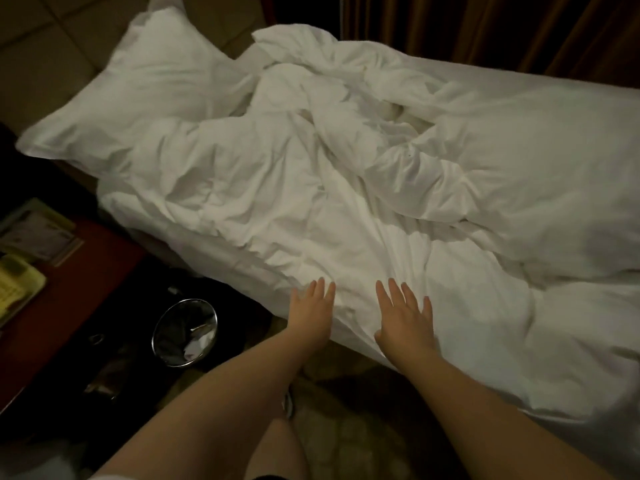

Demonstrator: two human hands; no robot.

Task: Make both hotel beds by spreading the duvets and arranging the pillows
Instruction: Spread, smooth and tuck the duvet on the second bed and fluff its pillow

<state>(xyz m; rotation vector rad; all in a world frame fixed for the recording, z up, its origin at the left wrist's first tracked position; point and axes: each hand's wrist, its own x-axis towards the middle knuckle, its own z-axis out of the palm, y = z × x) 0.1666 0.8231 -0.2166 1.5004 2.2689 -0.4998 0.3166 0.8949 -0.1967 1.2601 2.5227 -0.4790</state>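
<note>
A round wastebasket with a shiny metal rim (188,300) stands on the dark patterned carpet (346,438), just beside a reddish-brown wooden desk (69,289). A yellow printed leaflet (14,289) and a greyish booklet (34,230) lie on the desk. Brown pleated curtains (450,26) hang at the top right, and a tan padded headboard (45,57) fills the top left.

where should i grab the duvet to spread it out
Grip the duvet along its near edge, from the bedside, where the left hand and right hand lie flat. That edge hangs free, while the bulk is bunched mid-bed, so it likely pulls out cleanest.
</note>
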